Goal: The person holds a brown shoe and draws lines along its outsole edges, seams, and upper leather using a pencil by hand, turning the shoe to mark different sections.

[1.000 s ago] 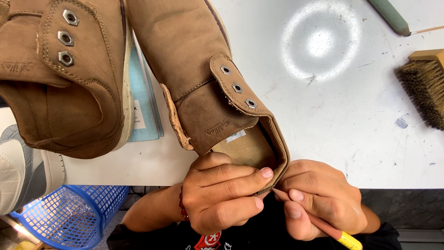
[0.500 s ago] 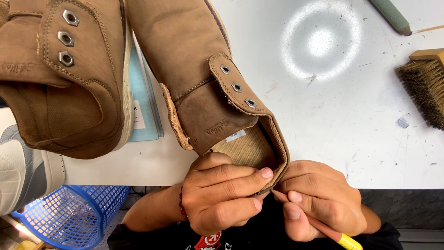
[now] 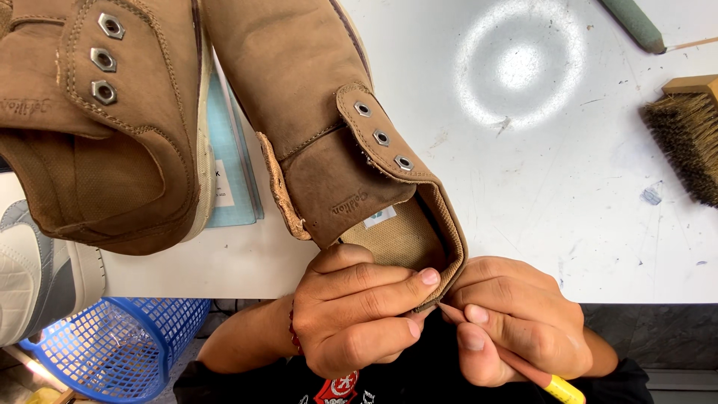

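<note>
While the left hand (image 3: 355, 314) pinches the boot (image 3: 336, 150) collar at the table (image 3: 568, 224) edge, the right hand (image 3: 516, 325) grips a yellow-tipped tool (image 3: 557, 387) against the heel rim. Advise firm pinch, short controlled strokes.

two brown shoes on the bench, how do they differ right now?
The right-hand shoe is gripped at its heel collar by the left hand, with the right hand working a thin yellow-ended tool at that edge; the left-hand shoe lies untouched. The right-hand shoe shows its tan insole; the left-hand shoe's opening shows dark mesh lining. Both are brown nubuck with metal eyelets.
</note>
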